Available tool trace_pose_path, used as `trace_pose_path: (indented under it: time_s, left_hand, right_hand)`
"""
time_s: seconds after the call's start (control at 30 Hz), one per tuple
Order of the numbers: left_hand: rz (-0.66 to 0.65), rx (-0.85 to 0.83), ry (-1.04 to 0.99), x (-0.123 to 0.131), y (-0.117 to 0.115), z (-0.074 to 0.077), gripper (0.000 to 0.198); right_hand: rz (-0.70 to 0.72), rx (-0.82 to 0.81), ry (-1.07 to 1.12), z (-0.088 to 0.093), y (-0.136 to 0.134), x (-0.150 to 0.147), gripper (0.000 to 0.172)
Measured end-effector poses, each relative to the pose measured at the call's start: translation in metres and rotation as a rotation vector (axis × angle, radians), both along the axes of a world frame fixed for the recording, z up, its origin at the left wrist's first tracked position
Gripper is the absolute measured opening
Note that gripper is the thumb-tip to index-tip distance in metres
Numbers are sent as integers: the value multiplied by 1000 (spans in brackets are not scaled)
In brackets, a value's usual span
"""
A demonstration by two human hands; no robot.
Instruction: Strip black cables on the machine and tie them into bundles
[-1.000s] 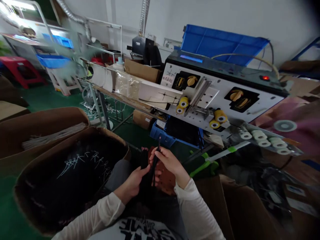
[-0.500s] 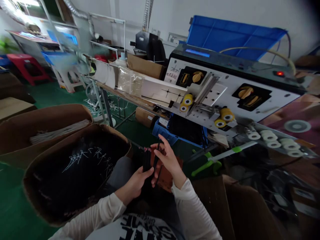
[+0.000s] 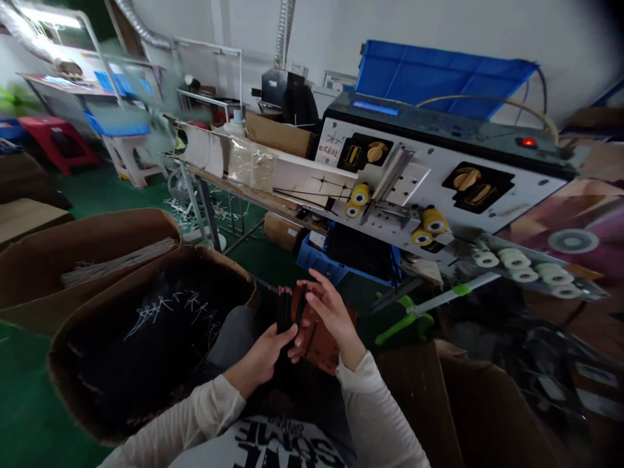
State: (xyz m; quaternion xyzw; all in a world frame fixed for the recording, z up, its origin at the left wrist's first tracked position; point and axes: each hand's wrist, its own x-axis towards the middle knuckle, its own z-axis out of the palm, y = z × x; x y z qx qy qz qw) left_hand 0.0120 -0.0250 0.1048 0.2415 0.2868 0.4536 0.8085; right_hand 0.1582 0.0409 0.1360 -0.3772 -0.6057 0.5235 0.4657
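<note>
1) Green floor (image 3: 24,383) at lower left, spreading back towards the far stools (image 3: 61,143)

2) Grey-white machine (image 3: 439,156) aslant across the upper right, dark on top, with yellow rollers (image 3: 359,195) and gold-coloured knobs (image 3: 468,178) along its front

3) Open cardboard box (image 3: 241,272) to the left of both hands, near the knee, filled with a dark mass of black strands (image 3: 127,377), thin white ties (image 3: 155,311) lying across the top

4) Blue plastic crate (image 3: 439,78) tilted at the top of the machine; cannot tell whether resting on it or behind it

5) Second cardboard box (image 3: 117,231) just beyond the first, with pale strands (image 3: 119,262) inside

6) Reddish-brown panel (image 3: 326,344) below and partly behind the right hand (image 3: 334,312), dotted with dark spots

7) Left hand (image 3: 260,361) wrapped around a bundle of black cables (image 3: 284,312), thumb across the front, bundle roughly upright

8) Right hand with index finger raised and fingers partly spread, thumb close to a slim black piece (image 3: 301,304); cannot tell whether pinching or merely touching

9) Slim black piece between both hands, just right of the bundle, leaning slightly

10) Small pinkish ends (image 3: 284,290) at the bundle's top
</note>
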Motion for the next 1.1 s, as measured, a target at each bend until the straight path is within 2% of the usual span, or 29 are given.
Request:
trace_pose_path:
  time_s: [0.07, 0.23, 0.33, 0.43, 0.53, 0.67, 0.9, 0.97, 1.1]
  left_hand:
    - [14, 8, 35, 1, -2, 0, 26]
    - [50, 49, 144, 6, -9, 1, 23]
    - [58, 85, 189, 7, -12, 2, 26]
    - [70, 37, 195, 6, -16, 3, 28]
    - [81, -9, 200, 5, -18, 3, 32]
    - [96, 26, 206, 6, -20, 4, 31]
    - [-34, -40, 106, 5, -20, 8, 34]
    - [-45, -64, 81, 5, -20, 8, 34]
    - [-8, -87, 76, 7, -17, 7, 31]
  right_hand:
    - [-13, -14, -70, 0, -7, 2, 53]
    - [-58, -11, -227, 8, -23, -1, 65]
    - [-35, -16, -220, 13, -27, -3, 64]
    - [20, -33, -173, 14, -29, -2, 64]
    - [23, -6, -188, 12, -30, -1, 58]
    - [-24, 73, -260, 12, -32, -1, 49]
    - [-6, 18, -150, 16, -28, 1, 63]
    - [8, 23, -159, 16, -27, 1, 61]
    - [-6, 77, -251, 16, -23, 1, 45]
